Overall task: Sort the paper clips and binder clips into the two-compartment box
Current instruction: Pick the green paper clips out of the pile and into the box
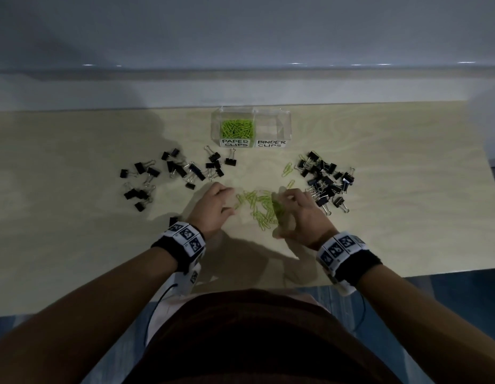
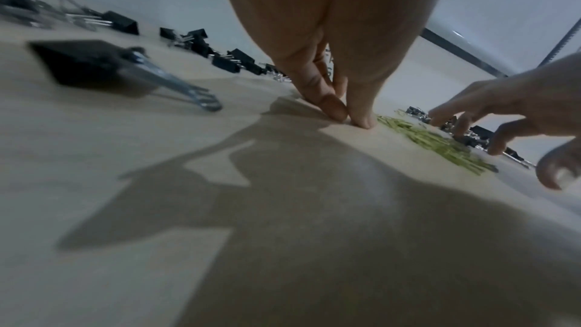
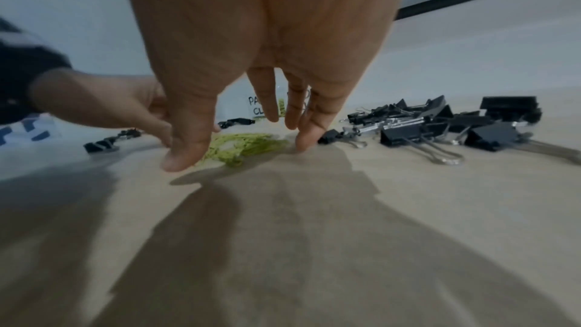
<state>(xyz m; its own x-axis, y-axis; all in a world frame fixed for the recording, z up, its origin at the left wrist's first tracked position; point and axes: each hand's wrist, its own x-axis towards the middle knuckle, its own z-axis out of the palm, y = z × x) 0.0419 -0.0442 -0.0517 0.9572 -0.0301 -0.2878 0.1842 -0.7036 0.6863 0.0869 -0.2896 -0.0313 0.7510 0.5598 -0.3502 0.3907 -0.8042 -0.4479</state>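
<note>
A loose pile of green paper clips (image 1: 257,205) (image 2: 440,143) (image 3: 248,143) lies on the table between my hands. My left hand (image 1: 231,202) (image 2: 347,118) has its fingertips on the table at the pile's left edge and holds nothing I can see. My right hand (image 1: 281,214) (image 3: 243,152) spreads over the pile's right side, thumb and fingertips touching the table. The clear two-compartment box (image 1: 285,126) stands behind. Its PAPER CLIPS side holds green clips (image 1: 236,128); its BINDER CLIPS side is empty. Black binder clips lie scattered left (image 1: 171,170) (image 2: 201,41) and right (image 1: 326,181) (image 3: 440,121).
One binder clip (image 1: 173,220) (image 2: 94,64) lies close to my left wrist. Two stray green clips (image 1: 287,169) lie between the pile and the box. The pale wooden table (image 1: 407,217) ends at a grey wall behind and at its front edge near my body.
</note>
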